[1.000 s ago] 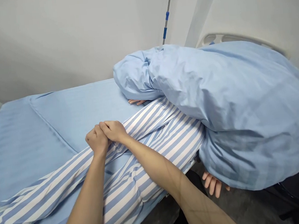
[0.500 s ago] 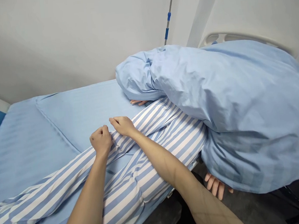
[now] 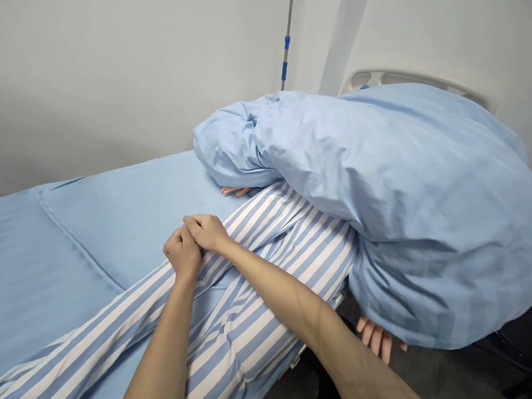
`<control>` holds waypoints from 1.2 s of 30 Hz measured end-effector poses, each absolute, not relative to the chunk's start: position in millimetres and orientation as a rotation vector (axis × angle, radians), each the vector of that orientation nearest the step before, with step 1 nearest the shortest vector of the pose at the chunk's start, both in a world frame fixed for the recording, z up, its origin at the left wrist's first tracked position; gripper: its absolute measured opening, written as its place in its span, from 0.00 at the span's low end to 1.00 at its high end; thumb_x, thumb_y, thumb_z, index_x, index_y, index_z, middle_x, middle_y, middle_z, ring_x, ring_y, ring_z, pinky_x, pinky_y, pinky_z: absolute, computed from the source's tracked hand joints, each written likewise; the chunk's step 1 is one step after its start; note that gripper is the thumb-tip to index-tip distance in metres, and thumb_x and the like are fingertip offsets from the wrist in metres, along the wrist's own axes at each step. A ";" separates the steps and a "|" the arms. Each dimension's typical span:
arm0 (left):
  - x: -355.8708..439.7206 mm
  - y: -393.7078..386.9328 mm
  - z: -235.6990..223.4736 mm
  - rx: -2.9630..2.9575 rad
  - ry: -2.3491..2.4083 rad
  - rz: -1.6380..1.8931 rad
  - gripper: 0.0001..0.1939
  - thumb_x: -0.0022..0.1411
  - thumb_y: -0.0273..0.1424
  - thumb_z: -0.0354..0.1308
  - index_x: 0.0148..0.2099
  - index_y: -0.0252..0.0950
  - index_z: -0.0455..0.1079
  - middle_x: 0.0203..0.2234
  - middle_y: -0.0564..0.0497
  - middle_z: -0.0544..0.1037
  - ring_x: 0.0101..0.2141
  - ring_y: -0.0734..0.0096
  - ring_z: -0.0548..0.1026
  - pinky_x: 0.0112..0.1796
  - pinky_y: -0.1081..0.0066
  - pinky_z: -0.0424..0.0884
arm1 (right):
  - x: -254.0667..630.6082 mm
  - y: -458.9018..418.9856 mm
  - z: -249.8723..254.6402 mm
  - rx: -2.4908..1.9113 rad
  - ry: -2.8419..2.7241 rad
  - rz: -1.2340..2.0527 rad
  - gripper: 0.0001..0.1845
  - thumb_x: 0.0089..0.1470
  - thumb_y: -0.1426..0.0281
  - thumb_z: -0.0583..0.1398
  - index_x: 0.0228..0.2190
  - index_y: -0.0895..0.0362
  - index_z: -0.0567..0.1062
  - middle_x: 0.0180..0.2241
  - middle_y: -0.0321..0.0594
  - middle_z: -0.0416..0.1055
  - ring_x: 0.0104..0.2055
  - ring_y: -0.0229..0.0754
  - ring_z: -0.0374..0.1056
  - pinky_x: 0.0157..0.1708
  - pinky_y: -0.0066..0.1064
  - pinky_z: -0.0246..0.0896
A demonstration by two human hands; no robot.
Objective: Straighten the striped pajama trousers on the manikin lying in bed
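Pale blue sheeting [image 3: 66, 254] covers the hospital bed, and the person's two bare hands work right at its middle. The left hand [image 3: 183, 253] and the right hand [image 3: 207, 232] are together, touching, with the right fingers [image 3: 193, 223] lying against the top of the left hand. Both are curled closed over a raised fold of the striped trouser leg [image 3: 127, 311], the farther of two blue-and-white legs, at about knee height. The nearer striped trouser leg [image 3: 241, 344] runs just below the forearms, and the left forearm [image 3: 160, 370] and right forearm [image 3: 293, 296] cross above it from the bottom of the view.

Both legs belong to one lying figure, and they lead away to a bunched light blue quilt [image 3: 387, 195] heaped over its upper body. Two sets of the figure's fingers show beneath that quilt: the far-side fingers [image 3: 235, 191] rest on the sheet, and the near-side fingers [image 3: 376, 339] hang past the bed edge. Whether the figure is a manikin or a live person, the view does not settle.

Beyond the quilt stands a pale curved headboard [image 3: 386, 77]. One metal drip pole [image 3: 286, 48] with two blue fittings rises against the white wall [image 3: 96, 71]. Dark floor [image 3: 440, 377] lies below the near side.
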State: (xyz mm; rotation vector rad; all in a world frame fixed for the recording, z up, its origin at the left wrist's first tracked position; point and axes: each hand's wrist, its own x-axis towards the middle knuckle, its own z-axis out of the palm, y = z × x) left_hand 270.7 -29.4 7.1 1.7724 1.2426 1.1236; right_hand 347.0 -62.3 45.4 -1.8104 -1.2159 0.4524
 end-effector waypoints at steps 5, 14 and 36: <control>267.8 -30.2 8.7 1.755 1.199 1.110 0.18 0.62 0.38 0.46 0.21 0.38 0.56 0.14 0.56 0.60 0.22 0.74 0.60 0.26 0.72 0.57 | 363.9 -65.8 62.6 -1.850 -1.416 0.353 0.23 0.67 0.59 0.51 0.24 0.55 0.73 0.25 0.33 0.69 0.30 0.36 0.59 0.32 0.27 0.47; 271.7 -32.8 16.1 1.723 1.231 1.018 0.16 0.59 0.36 0.47 0.21 0.39 0.59 0.14 0.55 0.64 0.21 0.73 0.64 0.27 0.72 0.63 | 381.2 -78.7 33.8 -1.820 -1.214 0.296 0.25 0.68 0.59 0.50 0.23 0.56 0.72 0.23 0.32 0.66 0.28 0.35 0.59 0.31 0.27 0.45; 314.6 -43.0 23.4 1.754 1.195 1.154 0.21 0.62 0.31 0.48 0.17 0.37 0.51 0.13 0.57 0.55 0.20 0.77 0.54 0.26 0.71 0.50 | 386.2 -73.8 43.0 -1.832 -1.108 0.322 0.24 0.68 0.61 0.50 0.22 0.56 0.71 0.23 0.33 0.68 0.29 0.36 0.61 0.30 0.25 0.49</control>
